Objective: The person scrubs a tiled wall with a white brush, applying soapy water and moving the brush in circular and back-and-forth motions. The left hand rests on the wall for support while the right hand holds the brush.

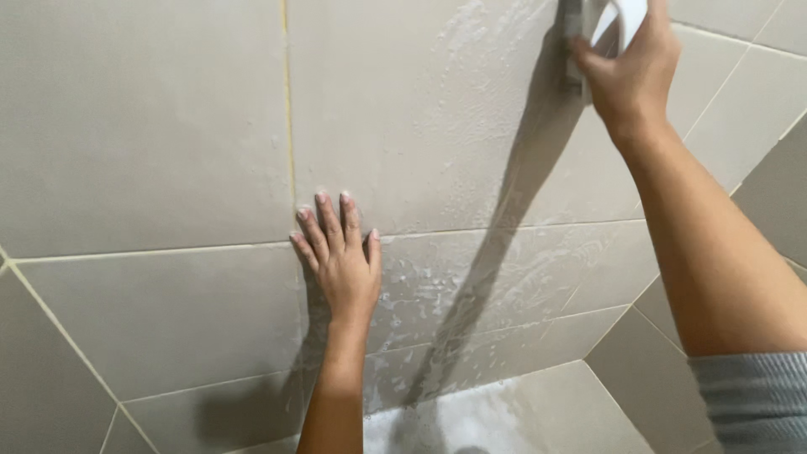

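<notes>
My left hand [340, 256] lies flat on the grey tiled wall [151, 126], fingers spread and pointing up, across a grout line. It holds nothing. High at the upper right, my right hand [630, 71] grips a scrub brush with a white handle [618, 21], pressed against the wall; the brush is partly cut off by the frame's top edge. White soapy foam [471, 92] streaks the tiles between and below the two hands.
Yellowish grout lines [288, 109] run between the large tiles. A second tiled wall [756, 126] meets this one in a corner at the right. The wet, foamy floor tiles [521, 412] lie below. My right sleeve [752, 399] is grey.
</notes>
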